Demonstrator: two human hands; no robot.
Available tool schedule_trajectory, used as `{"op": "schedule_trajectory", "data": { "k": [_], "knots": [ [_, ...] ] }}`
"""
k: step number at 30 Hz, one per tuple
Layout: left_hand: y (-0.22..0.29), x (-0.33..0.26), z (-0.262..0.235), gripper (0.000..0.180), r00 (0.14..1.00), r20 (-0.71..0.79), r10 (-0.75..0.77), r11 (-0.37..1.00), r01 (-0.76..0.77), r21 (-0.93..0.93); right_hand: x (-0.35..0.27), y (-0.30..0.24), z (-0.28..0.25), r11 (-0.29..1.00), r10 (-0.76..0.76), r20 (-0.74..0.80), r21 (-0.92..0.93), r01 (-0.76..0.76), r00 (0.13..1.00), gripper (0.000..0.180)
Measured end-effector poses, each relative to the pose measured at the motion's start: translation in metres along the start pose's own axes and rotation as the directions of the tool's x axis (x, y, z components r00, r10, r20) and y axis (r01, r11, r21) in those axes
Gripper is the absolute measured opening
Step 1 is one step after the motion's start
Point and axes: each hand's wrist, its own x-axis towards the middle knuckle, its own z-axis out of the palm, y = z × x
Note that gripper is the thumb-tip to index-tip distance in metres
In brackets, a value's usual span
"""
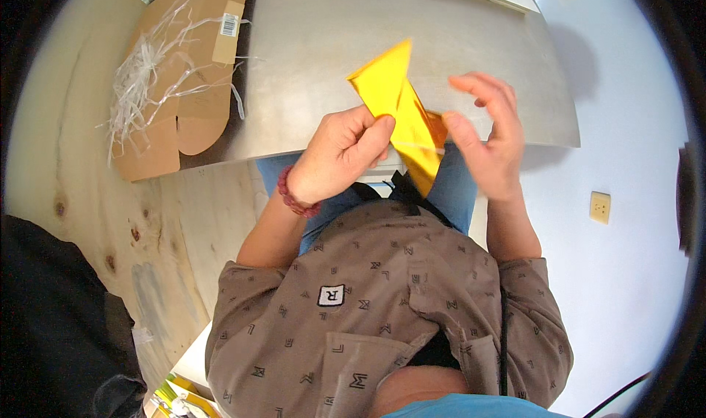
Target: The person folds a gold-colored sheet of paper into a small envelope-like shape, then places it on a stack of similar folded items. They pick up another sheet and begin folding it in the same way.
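Nearest the lens is the person's own brown patterned short-sleeved shirt (382, 300), filling the lower middle of the view, with blue trousers (456, 186) showing above it. Just beyond, a folded sheet of yellow paper (401, 105), creased into a long pointed shape, is held up over the near edge of a grey table top (331, 43), its upper tip towards the table's far side and its lower tip over the lap. The left hand (342, 153), with a dark red bead bracelet (292, 194) at the wrist, is closed on the paper's left edge, thumb pressed against the sheet. The right hand (489, 135) pinches the paper's right side between thumb and forefinger, the other fingers spread loosely above. Further left, an opened brown cardboard box (184, 116) lies on the table's corner, with thin white plastic strips (143, 80) tangled across it. A pale wooden floor (88, 197) lies below it; a white wall with a cream socket plate (600, 207) is at right.
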Motion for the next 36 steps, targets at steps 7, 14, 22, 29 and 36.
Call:
{"op": "schedule_trajectory", "data": {
  "k": [7,14,22,29,36],
  "knots": [
    [0.003,0.014,-0.015,0.021,0.929,0.369,0.013,0.982,-0.082,0.171,-0.011,0.011,0.016,0.511,0.314,0.545,0.594,-0.622,0.778,0.029],
    [-0.009,0.006,0.006,0.022,0.992,0.128,0.007,0.995,0.006,-0.095,-0.012,0.019,0.031,0.46,0.377,0.456,0.663,-0.59,0.806,0.019],
    [-0.019,0.006,0.011,0.022,1.0,-0.021,-0.009,0.991,0.006,-0.132,-0.016,0.03,0.034,0.497,0.368,0.482,0.621,-0.607,0.795,0.013],
    [-0.016,0.011,0.012,0.026,0.997,-0.018,-0.08,0.985,0.076,-0.155,-0.023,0.034,0.028,0.48,0.412,0.459,0.625,-0.615,0.787,0.017],
    [-0.015,0.01,0.008,0.028,0.997,-0.034,-0.067,0.95,0.053,-0.307,-0.021,0.033,0.03,0.498,0.391,0.478,0.608,-0.618,0.786,0.02]
  ]
}}
